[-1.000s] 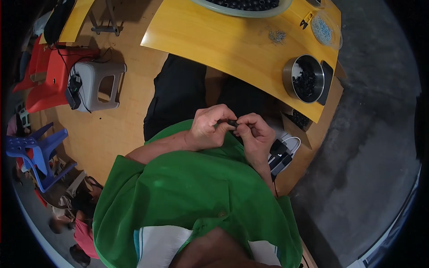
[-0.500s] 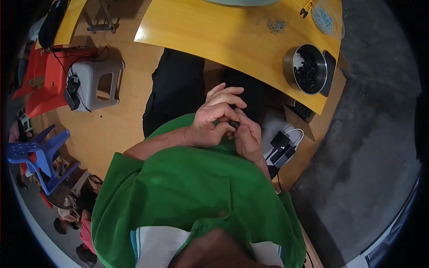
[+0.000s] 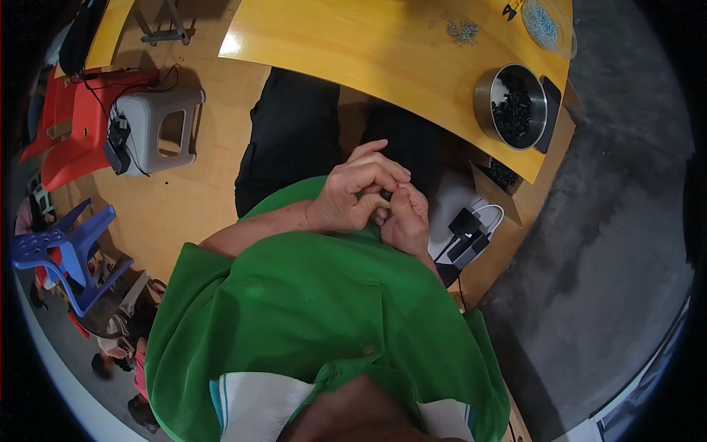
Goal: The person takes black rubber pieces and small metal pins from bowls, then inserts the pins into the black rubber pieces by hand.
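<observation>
A small black part [image 3: 386, 195] is pinched between my two hands, in front of my green shirt and above my lap. My left hand [image 3: 353, 193] is closed on it with thumb and index finger, its other fingers loosely curved above. From the other side, the thumb and fingers of my right hand [image 3: 405, 221] press on the same piece. Fingers cover most of it, so its exact kind is hidden. On the yellow table, a steel bowl [image 3: 482, 110] holds many similar black pieces. A pile of small silvery screws or pins [image 3: 462, 32] lies farther back.
A clear tub [image 3: 543, 26] of small metal pieces stands at the table's far right, beside yellow-handled cutters [image 3: 509, 11]. A dark phone-like slab [image 3: 551, 110] lies beside the bowl. Below are a cardboard box [image 3: 497, 193] and black chargers [image 3: 468, 236]. Stools stand left.
Both hands stay together on the black part, with small finger shifts; less of the part shows now. The table and bowl sit slightly higher and further right in view.
</observation>
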{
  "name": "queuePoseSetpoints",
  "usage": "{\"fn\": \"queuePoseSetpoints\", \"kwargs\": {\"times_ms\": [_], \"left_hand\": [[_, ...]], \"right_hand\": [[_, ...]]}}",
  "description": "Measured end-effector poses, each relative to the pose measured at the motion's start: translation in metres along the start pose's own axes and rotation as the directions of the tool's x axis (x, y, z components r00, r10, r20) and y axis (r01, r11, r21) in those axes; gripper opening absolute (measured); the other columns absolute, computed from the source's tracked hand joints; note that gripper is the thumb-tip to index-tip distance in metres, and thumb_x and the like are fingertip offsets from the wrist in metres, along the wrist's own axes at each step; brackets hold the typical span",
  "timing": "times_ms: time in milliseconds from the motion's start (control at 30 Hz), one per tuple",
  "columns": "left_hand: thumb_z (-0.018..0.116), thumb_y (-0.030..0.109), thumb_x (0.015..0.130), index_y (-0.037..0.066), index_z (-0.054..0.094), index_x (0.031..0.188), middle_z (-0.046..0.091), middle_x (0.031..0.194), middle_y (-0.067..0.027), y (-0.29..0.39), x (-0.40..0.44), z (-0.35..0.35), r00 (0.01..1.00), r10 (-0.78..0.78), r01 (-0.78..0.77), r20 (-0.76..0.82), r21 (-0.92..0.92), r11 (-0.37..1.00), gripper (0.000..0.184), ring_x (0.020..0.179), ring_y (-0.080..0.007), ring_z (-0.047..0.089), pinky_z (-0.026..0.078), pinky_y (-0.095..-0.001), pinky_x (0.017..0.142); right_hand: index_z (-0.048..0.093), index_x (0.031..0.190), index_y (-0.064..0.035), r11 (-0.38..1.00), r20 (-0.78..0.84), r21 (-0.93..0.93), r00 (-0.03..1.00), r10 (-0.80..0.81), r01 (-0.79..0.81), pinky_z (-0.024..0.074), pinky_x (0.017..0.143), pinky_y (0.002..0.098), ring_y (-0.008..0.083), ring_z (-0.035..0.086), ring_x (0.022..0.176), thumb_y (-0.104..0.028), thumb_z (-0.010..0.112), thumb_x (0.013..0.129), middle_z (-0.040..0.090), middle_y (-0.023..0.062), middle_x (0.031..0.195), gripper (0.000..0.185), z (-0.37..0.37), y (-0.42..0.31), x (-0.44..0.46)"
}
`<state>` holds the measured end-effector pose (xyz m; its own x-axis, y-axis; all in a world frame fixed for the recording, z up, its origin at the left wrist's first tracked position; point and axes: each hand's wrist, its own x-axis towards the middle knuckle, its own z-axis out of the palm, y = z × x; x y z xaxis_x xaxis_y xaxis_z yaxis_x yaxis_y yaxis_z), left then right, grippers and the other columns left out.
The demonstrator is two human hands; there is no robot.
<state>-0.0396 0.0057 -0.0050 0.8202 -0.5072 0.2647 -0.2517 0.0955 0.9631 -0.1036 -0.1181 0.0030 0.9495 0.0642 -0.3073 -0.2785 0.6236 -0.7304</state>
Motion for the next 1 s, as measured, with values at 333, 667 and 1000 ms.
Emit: {"fn": "queuePoseSetpoints", "kwargs": {"times_ms": [333, 667, 1000], "left_hand": [[0.064, -0.004, 0.073, 0.001, 0.038, 0.124, 0.050, 0.121, -0.0137, -0.008, 0.008, -0.008, 0.992, -0.128, 0.120, 0.001, -0.349, 0.929, 0.057, 0.111, -0.0224, 0.052, 0.038, -0.0332, 0.095], [0.067, 0.002, 0.068, 0.000, 0.057, 0.100, 0.058, 0.099, -0.0155, 0.019, 0.066, -0.059, 0.967, 0.138, -0.040, -0.216, 0.404, 0.914, 0.033, 0.094, -0.0307, 0.057, 0.045, -0.0338, 0.081], [0.063, 0.006, 0.071, 0.007, 0.062, 0.092, 0.061, 0.084, -0.0046, -0.014, 0.241, -0.129, 0.954, 0.205, -0.254, 0.217, 0.951, 0.177, 0.021, 0.086, -0.0212, 0.060, 0.043, -0.0345, 0.076]], "right_hand": [[0.051, 0.089, 0.0029, 0.796, -0.283, -0.461, 0.786, -0.550, 0.391, 0.0266, 0.048, 0.0215, 0.0069, 0.036, 0.055, -0.031, 0.045, 0.093, 0.041, 0.0025, 0.077, 0.035, -0.041, -0.060, 0.000], [0.054, 0.110, 0.0014, 0.744, -0.687, -0.666, 0.350, -0.637, 0.045, 0.0399, 0.064, 0.0229, 0.0114, 0.051, 0.075, -0.026, 0.047, 0.094, 0.058, 0.0054, 0.085, 0.032, -0.232, -0.141, 0.005], [0.059, 0.104, -0.0004, 0.253, -0.146, -0.962, 0.598, -0.788, 0.099, 0.0469, 0.074, 0.0253, 0.0144, 0.058, 0.080, -0.001, 0.059, 0.083, 0.061, 0.0096, 0.095, 0.021, -0.084, -0.096, 0.034]]}}
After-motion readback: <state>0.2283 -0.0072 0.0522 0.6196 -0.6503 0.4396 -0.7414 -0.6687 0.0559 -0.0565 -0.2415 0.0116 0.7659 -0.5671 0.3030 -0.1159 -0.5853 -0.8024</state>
